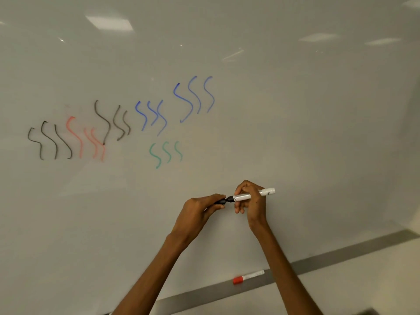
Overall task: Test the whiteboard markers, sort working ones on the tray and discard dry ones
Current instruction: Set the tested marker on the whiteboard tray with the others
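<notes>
In front of the whiteboard (295,133), my right hand (252,201) grips a white-barrelled black marker (244,197) held level, its black tip end pointing left. My left hand (200,211) pinches the marker's black cap (221,202) right at that tip; whether the cap is seated on the tip I cannot tell. A red-capped marker (248,277) lies on the grey tray ledge (204,294) below my hands. Wavy test strokes in black, red, blue and green (166,153) cover the board's left and middle.
The grey ledge runs diagonally from bottom centre up to the right edge. Ceiling lights reflect on the upper board. A pale surface (363,280) lies below the ledge at the lower right.
</notes>
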